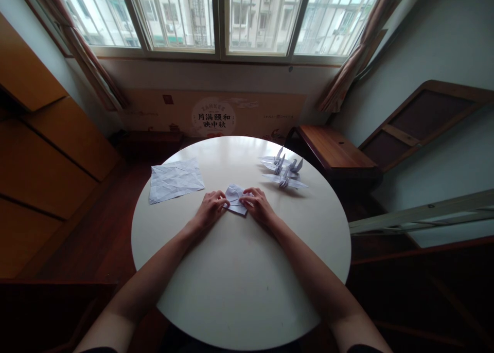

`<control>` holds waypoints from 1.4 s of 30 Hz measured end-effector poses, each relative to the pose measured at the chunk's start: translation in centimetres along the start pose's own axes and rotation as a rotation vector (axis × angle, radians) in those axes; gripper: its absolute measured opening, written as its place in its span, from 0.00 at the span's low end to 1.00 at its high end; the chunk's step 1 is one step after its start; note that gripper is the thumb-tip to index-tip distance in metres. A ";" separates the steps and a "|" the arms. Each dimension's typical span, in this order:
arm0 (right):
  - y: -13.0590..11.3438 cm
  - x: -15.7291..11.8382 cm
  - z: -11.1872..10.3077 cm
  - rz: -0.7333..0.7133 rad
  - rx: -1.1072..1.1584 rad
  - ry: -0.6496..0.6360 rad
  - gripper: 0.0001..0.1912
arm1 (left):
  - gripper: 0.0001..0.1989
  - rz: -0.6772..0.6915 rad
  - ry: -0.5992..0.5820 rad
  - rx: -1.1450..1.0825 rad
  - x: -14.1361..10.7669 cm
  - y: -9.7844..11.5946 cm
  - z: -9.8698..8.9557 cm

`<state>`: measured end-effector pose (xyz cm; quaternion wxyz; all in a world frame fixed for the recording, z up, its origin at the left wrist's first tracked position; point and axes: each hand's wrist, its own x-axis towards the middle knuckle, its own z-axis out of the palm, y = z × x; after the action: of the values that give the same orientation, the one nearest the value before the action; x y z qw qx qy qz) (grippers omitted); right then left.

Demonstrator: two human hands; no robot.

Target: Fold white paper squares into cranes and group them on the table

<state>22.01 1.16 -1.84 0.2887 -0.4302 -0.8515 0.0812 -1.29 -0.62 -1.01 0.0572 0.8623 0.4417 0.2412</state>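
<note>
A small folded sheet of white paper [233, 193] lies on the round white table [239, 270], between my two hands. My left hand [211, 207] pinches its left edge, fingers bent and pressed together. On the opposite side, my right hand [259, 205] has its thumb and fingers closed on the right part of the paper. Fingers cover both side edges, so the exact folds there are hidden. To the right and farther back stand several folded paper cranes [284, 174], bunched together. At the left lies an unfolded, creased paper sheet [176, 180].
Beyond the table's right side stands a wooden bench-like table [335, 147]. A printed board [254, 111] leans under the barred window [185, 18]. Wooden cabinets [42, 183] line the left, and a pale metal rail [428, 211] runs at the right.
</note>
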 end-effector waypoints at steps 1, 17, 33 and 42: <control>0.0 0.0 0.1 -0.023 0.002 -0.002 0.09 | 0.12 0.016 -0.001 0.006 0.0 0.0 -0.1; -0.9 0.1 -0.9 0.032 0.012 -0.017 0.09 | 0.10 -0.007 0.008 -0.154 -0.2 -1.9 -1.8; -0.8 0.0 -0.6 0.064 -0.092 -0.037 0.12 | 0.13 0.027 0.084 -0.045 -0.2 -1.0 -1.4; -0.8 0.2 -0.4 0.237 -0.137 0.096 0.18 | 0.13 0.152 -0.101 -0.093 -0.2 1.1 -1.0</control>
<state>21.55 0.73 -1.15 0.2873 -0.5498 -0.7835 0.0355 -1.02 -1.59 0.10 0.1010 0.9007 0.3599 0.2213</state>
